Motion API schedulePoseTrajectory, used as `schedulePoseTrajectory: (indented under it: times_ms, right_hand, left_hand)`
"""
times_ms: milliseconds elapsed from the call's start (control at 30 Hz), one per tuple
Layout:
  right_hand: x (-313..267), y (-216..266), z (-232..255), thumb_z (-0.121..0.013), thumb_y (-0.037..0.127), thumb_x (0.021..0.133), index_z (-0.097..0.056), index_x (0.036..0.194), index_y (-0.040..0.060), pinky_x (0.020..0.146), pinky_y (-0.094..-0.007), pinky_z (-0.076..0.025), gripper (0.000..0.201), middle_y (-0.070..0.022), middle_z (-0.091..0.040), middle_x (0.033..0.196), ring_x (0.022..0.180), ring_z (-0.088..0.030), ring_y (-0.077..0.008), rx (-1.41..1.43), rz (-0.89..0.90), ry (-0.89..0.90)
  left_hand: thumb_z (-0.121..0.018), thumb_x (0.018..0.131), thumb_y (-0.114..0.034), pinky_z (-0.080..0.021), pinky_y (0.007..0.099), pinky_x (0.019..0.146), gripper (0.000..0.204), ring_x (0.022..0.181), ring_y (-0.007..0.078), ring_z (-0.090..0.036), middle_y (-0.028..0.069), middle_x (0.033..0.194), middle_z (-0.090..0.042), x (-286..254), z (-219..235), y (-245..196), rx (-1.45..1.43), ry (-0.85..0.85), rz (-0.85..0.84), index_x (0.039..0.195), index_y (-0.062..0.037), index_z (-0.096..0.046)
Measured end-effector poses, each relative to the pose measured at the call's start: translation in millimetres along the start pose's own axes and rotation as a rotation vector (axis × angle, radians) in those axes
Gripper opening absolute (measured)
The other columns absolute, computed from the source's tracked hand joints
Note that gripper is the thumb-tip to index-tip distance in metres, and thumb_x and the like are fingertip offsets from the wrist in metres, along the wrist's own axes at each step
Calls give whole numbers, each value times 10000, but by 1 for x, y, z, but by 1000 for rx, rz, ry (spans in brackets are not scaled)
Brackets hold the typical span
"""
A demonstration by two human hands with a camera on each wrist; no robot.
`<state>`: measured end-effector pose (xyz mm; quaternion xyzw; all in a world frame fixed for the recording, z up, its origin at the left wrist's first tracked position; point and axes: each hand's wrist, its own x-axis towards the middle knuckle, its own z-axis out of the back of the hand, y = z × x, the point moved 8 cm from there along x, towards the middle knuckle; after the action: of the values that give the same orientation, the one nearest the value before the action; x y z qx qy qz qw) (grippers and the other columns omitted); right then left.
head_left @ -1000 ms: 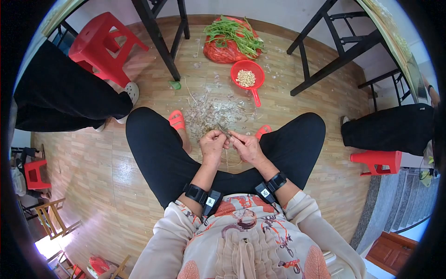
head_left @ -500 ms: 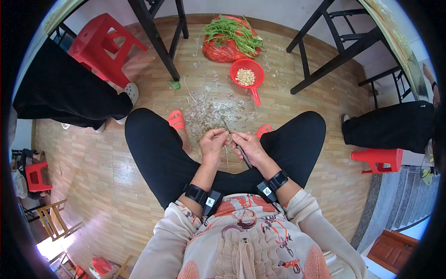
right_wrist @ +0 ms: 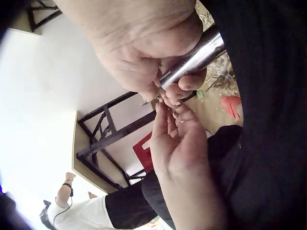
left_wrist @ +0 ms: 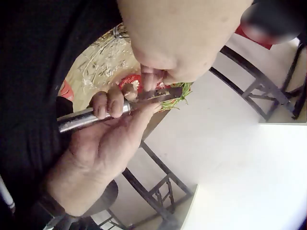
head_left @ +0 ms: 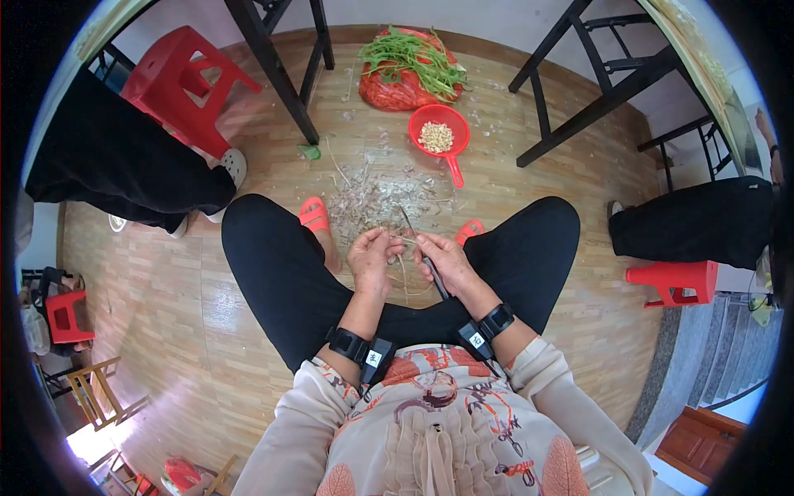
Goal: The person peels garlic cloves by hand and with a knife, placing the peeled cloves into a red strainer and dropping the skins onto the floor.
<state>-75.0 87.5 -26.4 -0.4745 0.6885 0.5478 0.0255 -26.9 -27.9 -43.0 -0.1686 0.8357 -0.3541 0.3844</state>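
Note:
My right hand (head_left: 445,261) grips a knife (right_wrist: 194,58) by its shiny metal handle, fingers curled round it. Its dark narrow blade (left_wrist: 158,95) points forward, away from my body. Close beside it on the left, my left hand (head_left: 372,258) pinches a thin pale strand (head_left: 407,240) that stretches toward the right fingertips. In the right wrist view the fingertips of both hands nearly meet, and what lies between them is mostly hidden. Below the hands, thin dry stalks and papery peelings (head_left: 376,198) litter the floor between my feet.
Ahead stands a red handled strainer (head_left: 457,169) with pale peeled pieces in it. Behind it lies a red bag (head_left: 393,93) topped with green stalks (head_left: 413,58). Black table legs (head_left: 289,91), red stools (head_left: 178,78) and other people's legs (head_left: 124,169) flank the space.
The knife has swung in my right hand, so its blade now points forward and its handle shows below the palm. My hands have drawn slightly apart, with the pale strand showing between them.

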Motion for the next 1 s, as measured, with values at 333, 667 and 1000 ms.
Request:
schedulePoseTrajectory:
  times_ms: [333, 667, 1000]
  right_hand:
    - [-2, 6, -4, -441, 220, 854, -422, 1164, 35, 369, -163, -339, 361, 8, -474, 627, 440, -409, -38, -131, 73, -11]
    - [-6, 11, -8, -459, 213, 846, -441, 1178, 132, 375, -152, -337, 342, 29, -475, 620, 441, -403, -23, -320, 65, -36]
    - [-5, 12, -5, -474, 218, 840, -464, 1159, 134, 371, -147, -332, 330, 37, -468, 597, 437, -405, -19, -346, 99, -34]
  left_hand:
    - [-556, 734, 13, -469, 214, 536, 181, 586, 129, -560, 101, 732, -577, -1, -9, 1, 173, 115, 1, 909, 56, -547]
    - [-561, 736, -7, -477, 218, 516, 107, 570, 138, -565, 91, 696, -574, 1, -6, 4, 218, 132, 15, 830, 42, -543]
    - [-556, 731, 5, -461, 216, 488, 98, 535, 129, -550, 81, 677, -570, 0, -7, 5, 239, 144, 29, 822, 38, -549]
